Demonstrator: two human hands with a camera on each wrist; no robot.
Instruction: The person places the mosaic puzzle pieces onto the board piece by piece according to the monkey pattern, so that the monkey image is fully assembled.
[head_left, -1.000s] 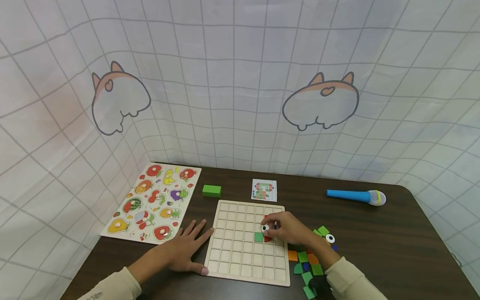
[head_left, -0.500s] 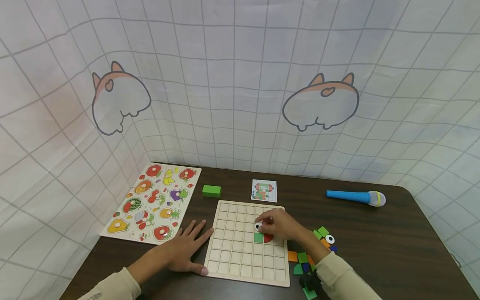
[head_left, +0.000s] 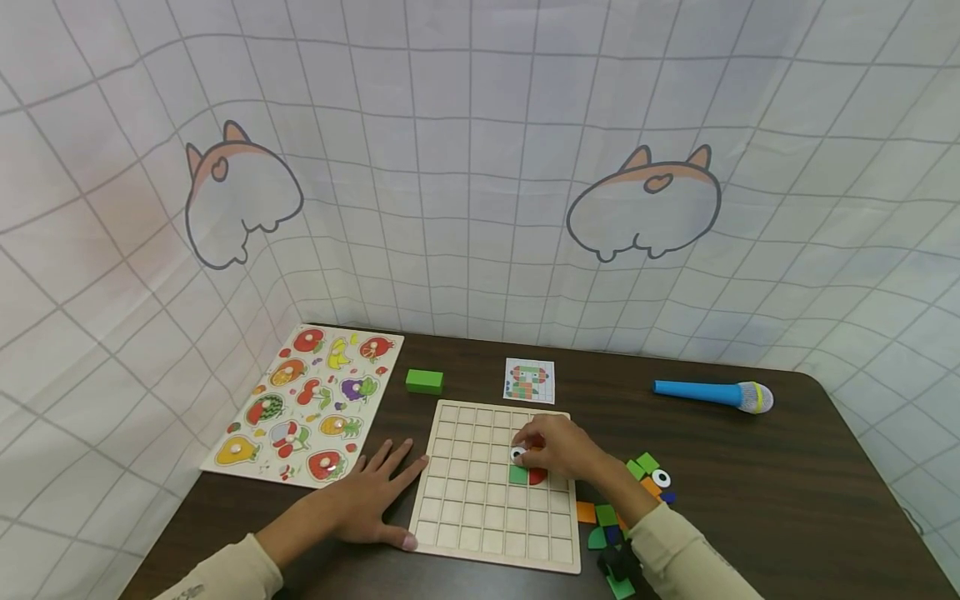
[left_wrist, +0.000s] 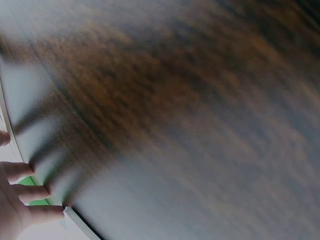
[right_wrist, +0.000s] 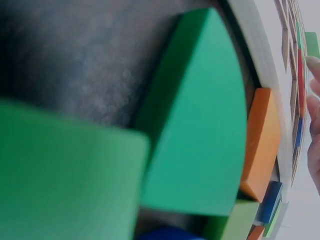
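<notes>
A wooden grid board (head_left: 462, 529) lies on the dark table. My left hand (head_left: 371, 500) is spread flat by its left side, index fingertip and thumb at the board's edge. My right hand (head_left: 562, 447) is over the board's right part. Its thumb and index finger pinch a round white eye tile (head_left: 517, 452) with a black pupil, at the square just behind a green square tile (head_left: 518, 475). Right of the green one sits a red rounded tile (head_left: 537, 476). The squares beneath the right palm are hidden. In the right wrist view, its fingers (right_wrist: 314, 107) show at the right edge.
Loose coloured tiles lie right of the board, including an orange one (head_left: 586, 512) and another eye tile (head_left: 661, 478). Behind the board are a pattern card (head_left: 529, 381) and a green block (head_left: 424, 382). A fruit puzzle (head_left: 315, 417) lies left, a toy microphone (head_left: 708, 393) right.
My right hand has moved a little left with the eye tile, from over the red column to the square behind the green tile, then stayed there. The left hand has not moved.
</notes>
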